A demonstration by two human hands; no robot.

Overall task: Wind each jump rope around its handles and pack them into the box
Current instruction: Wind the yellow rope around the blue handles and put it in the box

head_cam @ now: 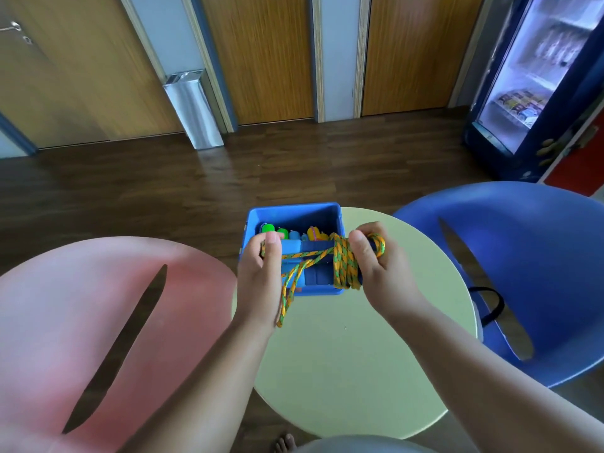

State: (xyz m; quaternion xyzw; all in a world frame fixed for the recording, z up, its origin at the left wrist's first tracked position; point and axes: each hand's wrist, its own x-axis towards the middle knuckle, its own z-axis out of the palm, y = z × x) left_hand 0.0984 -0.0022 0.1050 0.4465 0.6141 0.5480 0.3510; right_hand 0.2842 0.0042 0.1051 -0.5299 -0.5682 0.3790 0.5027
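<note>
The fingers point(358, 248) of the right hand point(380, 269) are curled tight round a thick coil of braided yellow-orange rope with green flecks point(343, 268). The thumb presses on the near side of the coil, and a loop of the same rope pokes out beyond the knuckles. What the coil is wound on is mostly hidden by the hand. Just beside it, the left hand point(261, 269) closes its fingers point(273, 240) in a fist round a loose stretch of the rope, which runs across from the fist to the coil. A slack loop hangs down past the left wrist.

Both hands hold the rope over the near part of a small open box of blue plastic point(294, 212). At the far side of the box lie bright green, yellow and pale blue pieces point(281, 232), too blurred to identify. The box stands at the far edge of a round pale green worktop point(343, 371). A pink moulded plastic chair point(65, 305) sits left of the worktop and a blue chair point(523, 256) sits right of it. Beyond are a dark wood-plank floor point(130, 191), wooden doors point(268, 60), a tall steel bin point(192, 109) and a lit drinks fridge point(529, 76).
</note>
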